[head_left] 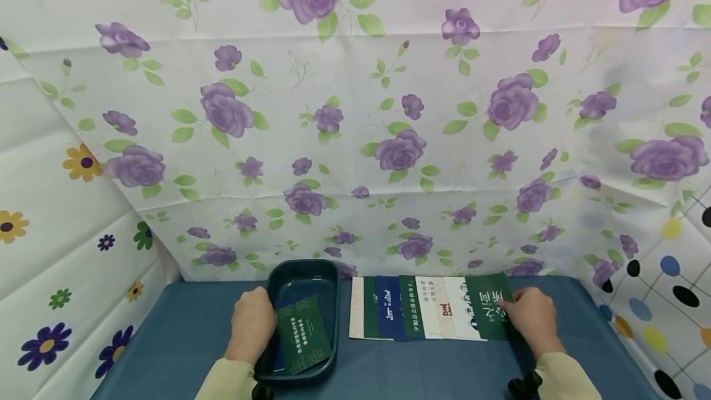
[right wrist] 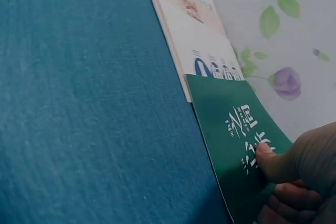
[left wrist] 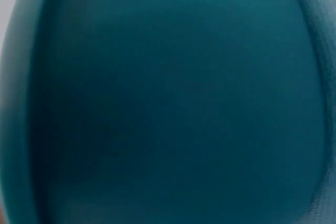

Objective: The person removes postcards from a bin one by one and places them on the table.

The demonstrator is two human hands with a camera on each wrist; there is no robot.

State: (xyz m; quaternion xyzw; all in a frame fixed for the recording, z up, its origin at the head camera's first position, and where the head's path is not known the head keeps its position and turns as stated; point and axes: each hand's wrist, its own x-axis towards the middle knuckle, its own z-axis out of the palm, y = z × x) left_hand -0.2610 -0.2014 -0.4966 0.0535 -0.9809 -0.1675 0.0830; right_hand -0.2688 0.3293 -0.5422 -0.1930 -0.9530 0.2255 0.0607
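In the head view my left hand (head_left: 253,318) grips the left edge of a dark teal tray (head_left: 337,338); its fingers are mostly hidden. A green card (head_left: 304,333) with pale lettering lies tilted in that tray, partly over a blue one. The left wrist view is filled by the tray's smooth side (left wrist: 178,98). On the right, my right hand (head_left: 534,318) pinches the right edge of a dark green card (right wrist: 231,114) with white characters, thumb on top. That card overlaps the end of a row of overlapping cards (head_left: 430,310) in white, green, blue and cream.
A blue cloth-covered table (head_left: 422,372) lies beneath everything. Behind it hangs a white sheet (head_left: 344,91) with purple roses. Patterned sheets also close in the left side (head_left: 55,252) and right side (head_left: 666,301).
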